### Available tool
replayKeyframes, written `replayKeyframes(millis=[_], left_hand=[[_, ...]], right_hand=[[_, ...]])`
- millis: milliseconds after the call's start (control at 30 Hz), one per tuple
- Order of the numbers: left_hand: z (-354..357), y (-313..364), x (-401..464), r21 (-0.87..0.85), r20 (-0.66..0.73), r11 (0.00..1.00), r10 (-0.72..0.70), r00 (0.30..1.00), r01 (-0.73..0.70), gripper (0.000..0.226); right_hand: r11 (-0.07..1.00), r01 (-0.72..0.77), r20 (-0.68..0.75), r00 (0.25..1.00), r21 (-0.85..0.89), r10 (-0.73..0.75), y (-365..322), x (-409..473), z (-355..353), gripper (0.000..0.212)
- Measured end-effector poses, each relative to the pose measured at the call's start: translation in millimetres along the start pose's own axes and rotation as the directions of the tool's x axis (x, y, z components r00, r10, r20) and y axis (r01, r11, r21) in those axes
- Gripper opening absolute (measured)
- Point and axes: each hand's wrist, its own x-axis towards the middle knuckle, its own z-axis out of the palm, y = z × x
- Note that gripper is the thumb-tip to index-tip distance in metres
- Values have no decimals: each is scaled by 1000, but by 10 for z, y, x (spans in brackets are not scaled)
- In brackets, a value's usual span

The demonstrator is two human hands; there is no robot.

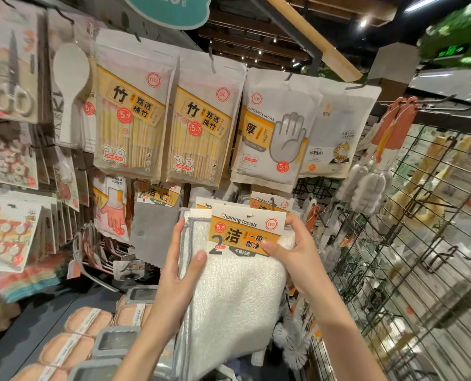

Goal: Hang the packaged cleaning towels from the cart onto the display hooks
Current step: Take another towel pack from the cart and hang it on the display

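Head view: towel pack (237, 281) between both hands.

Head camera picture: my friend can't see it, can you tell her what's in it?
Two hands hold a white cleaning towels pack up to a shop display; left hand grips its side, right hand pinches its label. Chopstick packs and disposable gloves hang above.

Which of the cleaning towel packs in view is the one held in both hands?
The front cleaning towel pack, its whole header card readable: left hand grips its left edge, right hand pinches the card. The hanging packs behind show only card tops.
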Motion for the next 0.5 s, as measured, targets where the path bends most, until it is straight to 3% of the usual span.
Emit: replayKeyframes(millis=[300,500], left_hand=[[30,23,19,122,50,991,49,998,-54,48],[60,-28,-9,138,46,990,-25,999,18,33]], right_hand=[[982,-89,42,996,165,84,5,29,-91,42],[984,-102,61,994,147,94,23,73,-134,36]])
